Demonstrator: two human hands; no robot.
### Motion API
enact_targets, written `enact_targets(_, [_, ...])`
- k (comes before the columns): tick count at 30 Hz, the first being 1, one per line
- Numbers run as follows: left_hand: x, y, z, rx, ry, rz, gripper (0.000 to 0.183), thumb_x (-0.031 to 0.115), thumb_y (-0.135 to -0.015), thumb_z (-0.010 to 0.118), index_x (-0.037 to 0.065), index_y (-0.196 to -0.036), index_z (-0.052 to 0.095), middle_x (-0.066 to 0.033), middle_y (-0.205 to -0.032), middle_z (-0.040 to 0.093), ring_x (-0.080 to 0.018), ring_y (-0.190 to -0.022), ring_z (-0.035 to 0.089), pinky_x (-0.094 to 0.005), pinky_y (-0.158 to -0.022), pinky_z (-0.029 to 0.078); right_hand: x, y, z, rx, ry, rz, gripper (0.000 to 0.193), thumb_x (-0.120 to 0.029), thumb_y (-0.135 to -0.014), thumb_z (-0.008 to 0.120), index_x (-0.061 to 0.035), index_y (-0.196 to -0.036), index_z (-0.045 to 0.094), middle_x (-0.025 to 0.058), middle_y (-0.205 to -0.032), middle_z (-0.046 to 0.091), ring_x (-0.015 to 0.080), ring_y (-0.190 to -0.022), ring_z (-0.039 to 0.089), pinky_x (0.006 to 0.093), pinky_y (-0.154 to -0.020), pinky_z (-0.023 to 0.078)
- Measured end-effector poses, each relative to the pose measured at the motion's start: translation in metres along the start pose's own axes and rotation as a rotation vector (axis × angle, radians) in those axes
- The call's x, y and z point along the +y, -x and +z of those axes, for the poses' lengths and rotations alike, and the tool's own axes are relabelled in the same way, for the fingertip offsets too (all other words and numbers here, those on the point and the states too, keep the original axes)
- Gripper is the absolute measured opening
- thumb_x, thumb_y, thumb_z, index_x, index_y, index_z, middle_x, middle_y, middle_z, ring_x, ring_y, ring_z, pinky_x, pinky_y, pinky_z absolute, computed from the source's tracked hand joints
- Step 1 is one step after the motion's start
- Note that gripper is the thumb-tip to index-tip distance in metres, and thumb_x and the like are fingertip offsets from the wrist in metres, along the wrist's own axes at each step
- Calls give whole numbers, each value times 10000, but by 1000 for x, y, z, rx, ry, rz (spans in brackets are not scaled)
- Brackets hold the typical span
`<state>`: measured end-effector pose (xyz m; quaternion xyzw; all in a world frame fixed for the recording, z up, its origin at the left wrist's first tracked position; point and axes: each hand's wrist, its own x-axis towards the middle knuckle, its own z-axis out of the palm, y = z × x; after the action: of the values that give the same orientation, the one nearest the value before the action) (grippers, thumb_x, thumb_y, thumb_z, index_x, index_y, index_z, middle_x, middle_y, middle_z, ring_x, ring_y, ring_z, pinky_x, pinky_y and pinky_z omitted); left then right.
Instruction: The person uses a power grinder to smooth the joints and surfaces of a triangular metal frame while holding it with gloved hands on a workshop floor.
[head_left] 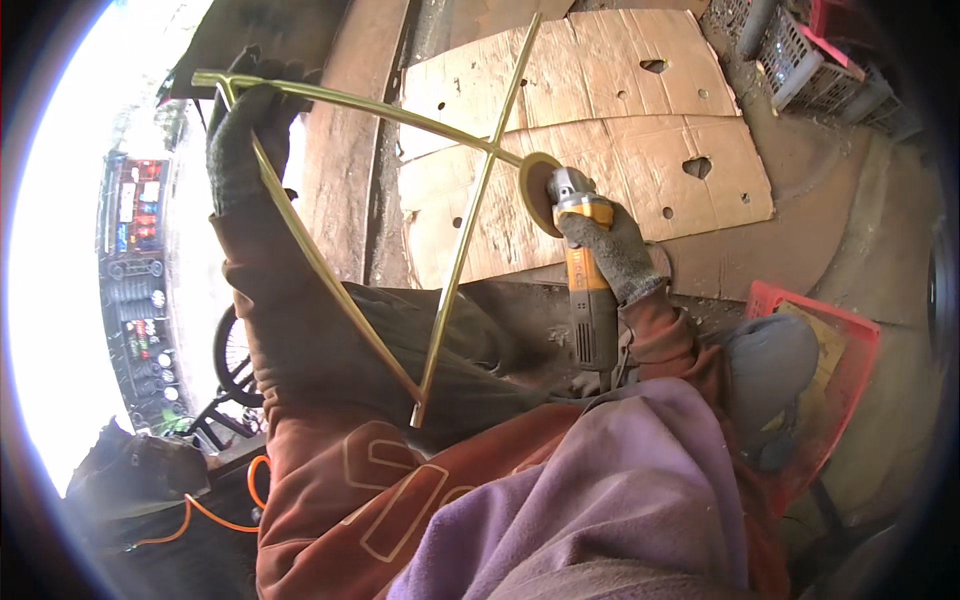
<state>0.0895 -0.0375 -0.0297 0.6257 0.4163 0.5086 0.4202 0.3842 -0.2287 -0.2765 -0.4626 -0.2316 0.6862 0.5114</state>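
A metal tube frame (468,235) with a brass-gold sheen spans the space before me, its bars crossing near the middle and meeting at two corners. My left hand (250,130), in a dark glove, is closed around its upper-left corner. In a grey glove, my right hand (615,250) grips an orange and black angle grinder (592,325) near its head. The brown grinding disc (538,195) is at the short bar end just right of the crossing; whether it touches the metal I cannot tell.
Flattened cardboard (600,85) with holes covers the floor ahead. A grey plastic crate (800,75) stands far right, and a red plastic tray (850,375) lies beside my right knee. At lower left are an orange cable (215,523) and a bicycle wheel (230,355).
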Motion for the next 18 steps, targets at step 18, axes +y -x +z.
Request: enact_targets(18, [13, -24, 42, -15, 251, 19, 429, 7, -851, 635, -27, -1271, 554, -138, -946, 667, -293, -827, 693, -431, -739, 594, -106, 23, 19, 16, 1702, -319, 686, -424, -756, 803, -62, -1226, 458, 237, -1095, 659, 413, -976, 671, 449, -820, 528])
